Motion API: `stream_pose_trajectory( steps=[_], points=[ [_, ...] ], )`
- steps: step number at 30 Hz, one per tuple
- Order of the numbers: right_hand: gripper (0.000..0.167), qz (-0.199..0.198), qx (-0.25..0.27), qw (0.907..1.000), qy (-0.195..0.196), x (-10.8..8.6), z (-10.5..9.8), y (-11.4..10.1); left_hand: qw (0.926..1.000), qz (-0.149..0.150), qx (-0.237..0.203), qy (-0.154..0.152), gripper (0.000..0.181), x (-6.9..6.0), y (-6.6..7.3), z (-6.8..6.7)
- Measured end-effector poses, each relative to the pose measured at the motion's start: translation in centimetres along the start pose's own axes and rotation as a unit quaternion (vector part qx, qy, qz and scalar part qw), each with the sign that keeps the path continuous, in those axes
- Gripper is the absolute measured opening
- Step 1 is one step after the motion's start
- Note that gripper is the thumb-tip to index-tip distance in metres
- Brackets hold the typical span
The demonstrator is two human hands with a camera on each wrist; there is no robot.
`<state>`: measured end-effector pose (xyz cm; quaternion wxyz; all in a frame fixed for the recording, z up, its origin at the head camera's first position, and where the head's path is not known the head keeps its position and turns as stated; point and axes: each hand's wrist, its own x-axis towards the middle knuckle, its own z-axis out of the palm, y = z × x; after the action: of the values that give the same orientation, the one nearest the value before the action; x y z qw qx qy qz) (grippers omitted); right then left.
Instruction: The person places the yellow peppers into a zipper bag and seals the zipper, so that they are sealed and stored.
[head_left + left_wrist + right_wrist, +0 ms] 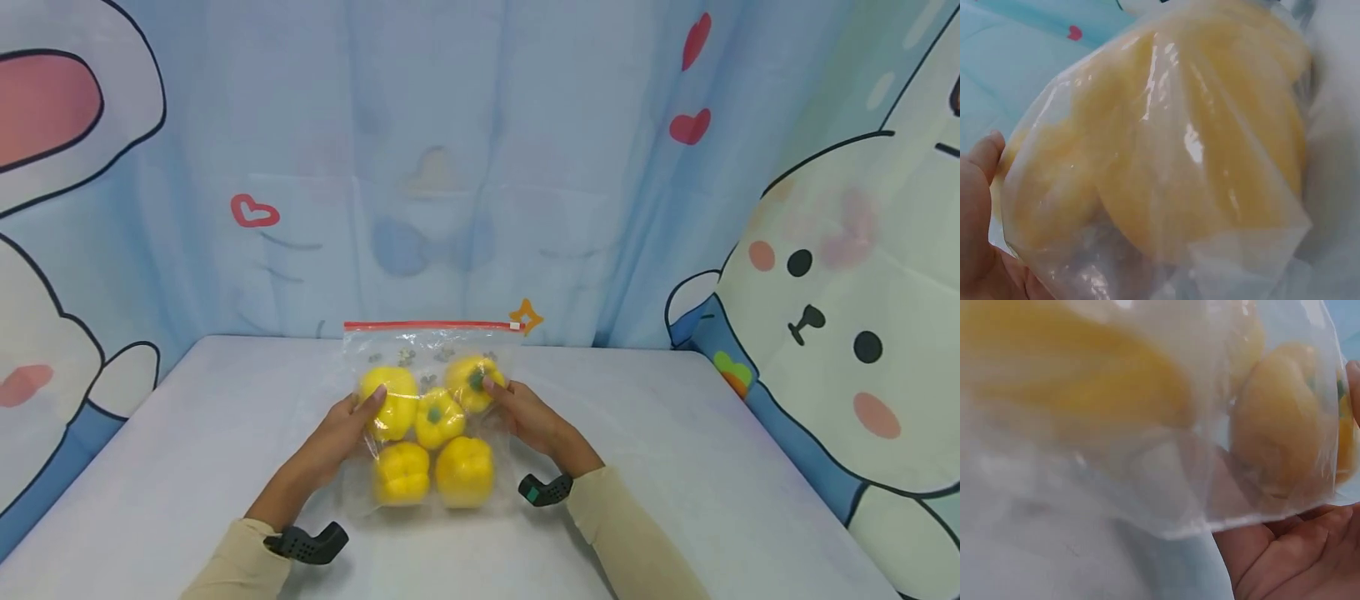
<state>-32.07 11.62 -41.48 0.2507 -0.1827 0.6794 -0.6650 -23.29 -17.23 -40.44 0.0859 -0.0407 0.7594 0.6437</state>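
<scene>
A clear zip bag [429,350] with a red zip strip along its top holds several yellow bell peppers [465,472]. My left hand [341,433] grips the bag's left side, the thumb lying across the front over a pepper. On the other side my right hand [532,417] grips the bag, its thumb by the green stem of the upper right pepper. Most of the fingers are behind the bag in the head view. The left wrist view shows the bag [1166,156] close up, with part of the left hand [985,231]. In the right wrist view, the right palm [1297,556] lies beneath the bag.
A white table [247,417] spreads under the bag. Behind it hangs a pale blue curtain [300,125] printed with hearts and cartoon rabbits. Black wrist cameras sit on the left wrist [307,543] and right wrist [546,490], near beige sleeves.
</scene>
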Motion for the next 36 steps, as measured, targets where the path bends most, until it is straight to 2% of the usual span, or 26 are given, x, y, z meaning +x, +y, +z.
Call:
stream_pose_trajectory(
  steps=[4,7,11,14,19,24,29,32,36],
  points=[
    [0.063,0.026,-0.008,0.9996,0.006,0.1,0.0,0.5,0.9999,-0.012,-0.001,0.008,0.098,0.0,-0.2,-0.2],
    [0.061,0.047,-0.015,0.9983,0.030,0.2,0.1,0.9,0.9990,-0.024,0.027,0.027,0.103,-0.1,-0.4,-0.3],
    [0.059,0.067,-0.024,0.9957,0.060,0.4,0.2,1.3,0.9923,-0.014,0.095,0.078,0.107,0.1,-0.2,-0.4],
    [0.058,0.079,-0.027,0.9941,0.069,0.5,0.0,1.6,0.9891,0.000,0.110,0.097,0.101,0.6,-0.3,-0.2],
    [0.061,0.097,-0.047,0.9901,0.089,0.5,-0.5,1.8,0.9911,-0.001,0.089,0.098,0.097,1.7,-1.0,0.6],
    [0.065,0.114,-0.092,0.9836,0.105,0.4,-0.6,1.5,0.9895,0.001,0.102,0.102,0.097,2.3,-1.6,1.1],
    [0.073,0.130,-0.171,0.9680,0.131,0.2,-0.4,1.0,0.9874,0.009,0.116,0.107,0.099,2.2,-1.6,1.0],
    [0.071,0.130,-0.210,0.9594,0.136,0.2,-0.2,0.6,0.9866,0.016,0.121,0.108,0.098,2.1,-1.5,0.7],
    [0.066,0.125,-0.238,0.9534,0.137,0.3,-0.2,0.4,0.9875,0.020,0.115,0.106,0.091,2.1,-1.5,0.4]
  ],
)
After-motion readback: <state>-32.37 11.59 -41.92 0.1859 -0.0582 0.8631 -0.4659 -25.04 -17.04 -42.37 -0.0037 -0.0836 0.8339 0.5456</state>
